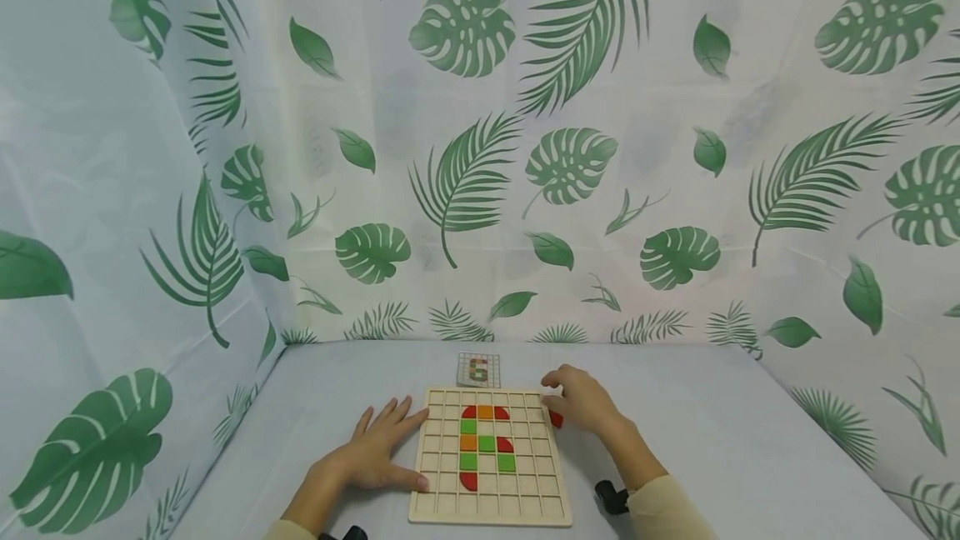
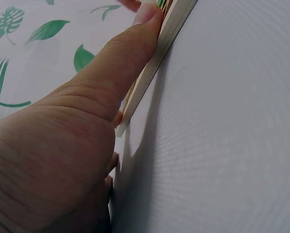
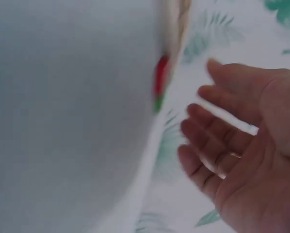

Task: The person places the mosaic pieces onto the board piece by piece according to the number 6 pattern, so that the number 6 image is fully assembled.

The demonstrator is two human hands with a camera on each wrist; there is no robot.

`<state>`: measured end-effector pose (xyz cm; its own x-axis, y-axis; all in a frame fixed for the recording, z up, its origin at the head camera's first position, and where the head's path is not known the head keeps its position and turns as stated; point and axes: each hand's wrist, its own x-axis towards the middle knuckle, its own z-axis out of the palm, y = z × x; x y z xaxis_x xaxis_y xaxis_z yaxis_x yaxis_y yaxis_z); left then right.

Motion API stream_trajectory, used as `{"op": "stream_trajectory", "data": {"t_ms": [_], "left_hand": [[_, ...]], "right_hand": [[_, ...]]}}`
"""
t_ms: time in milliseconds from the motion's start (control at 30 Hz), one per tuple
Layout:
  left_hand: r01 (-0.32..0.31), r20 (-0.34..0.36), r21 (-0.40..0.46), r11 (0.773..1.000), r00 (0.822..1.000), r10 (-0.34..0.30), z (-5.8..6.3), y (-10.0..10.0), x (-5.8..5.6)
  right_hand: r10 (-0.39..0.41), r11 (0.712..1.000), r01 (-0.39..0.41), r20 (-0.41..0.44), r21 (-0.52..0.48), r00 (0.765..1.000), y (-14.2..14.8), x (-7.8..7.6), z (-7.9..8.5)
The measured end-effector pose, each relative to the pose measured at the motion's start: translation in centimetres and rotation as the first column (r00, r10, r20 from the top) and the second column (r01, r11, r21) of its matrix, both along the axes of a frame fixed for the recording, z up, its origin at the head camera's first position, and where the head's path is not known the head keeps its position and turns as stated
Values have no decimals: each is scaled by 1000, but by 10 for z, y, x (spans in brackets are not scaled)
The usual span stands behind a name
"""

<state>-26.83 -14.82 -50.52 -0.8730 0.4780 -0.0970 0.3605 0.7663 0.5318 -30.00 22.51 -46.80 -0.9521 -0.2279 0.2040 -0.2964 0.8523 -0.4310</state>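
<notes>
A pale wooden grid board (image 1: 442,508) lies flat on the table. Red rounded tiles (image 1: 468,481), orange square tiles (image 1: 468,442) and green square tiles (image 1: 506,463) fill some of its cells. My left hand (image 1: 378,448) rests at the board's left side with fingers spread, its thumb (image 2: 130,41) lying on the edge. Over the board's upper right edge, my right hand (image 1: 587,400) hovers with loosely bent fingers and holds nothing. Just below it, beside the board, lies a loose red tile (image 1: 556,419). In the right wrist view a green piece (image 3: 158,104) adjoins that red one.
Behind the board lies a small card (image 1: 467,369) printed with a grid and a coloured pattern. White cloth with green leaves (image 1: 551,250) hangs at the back and sides. The table (image 1: 720,440) has a pale grey-white cover.
</notes>
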Motion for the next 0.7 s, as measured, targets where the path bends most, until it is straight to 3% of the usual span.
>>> {"op": "stream_trajectory", "data": {"t_ms": [67,133,400,500,567,633,700], "left_hand": [[0,-1,-2,1000,1000,0,-1,-1,0],[-4,3,-6,1000,1000,4,-3,-1,0],[-18,9,-17,1000,1000,18,-5,0,-2],[-15,8,-21,1000,1000,15,-5,1,-2],[-11,10,-20,1000,1000,11,-5,1,-2],[-8,10,-20,1000,1000,9,-4,0,-2],[-7,9,-18,1000,1000,7,-2,0,-3]], "right_hand": [[-70,997,69,43,17,997,10,-3,-5],[-88,996,86,66,29,994,18,-5,-9],[-37,999,35,60,40,997,21,-10,-12],[-12,1000,12,68,-3,998,22,-9,-11],[31,997,-26,63,-73,998,21,-7,-9],[129,978,-113,83,-176,988,17,-5,-5],[273,934,-230,129,-274,953,7,0,-1]]}}
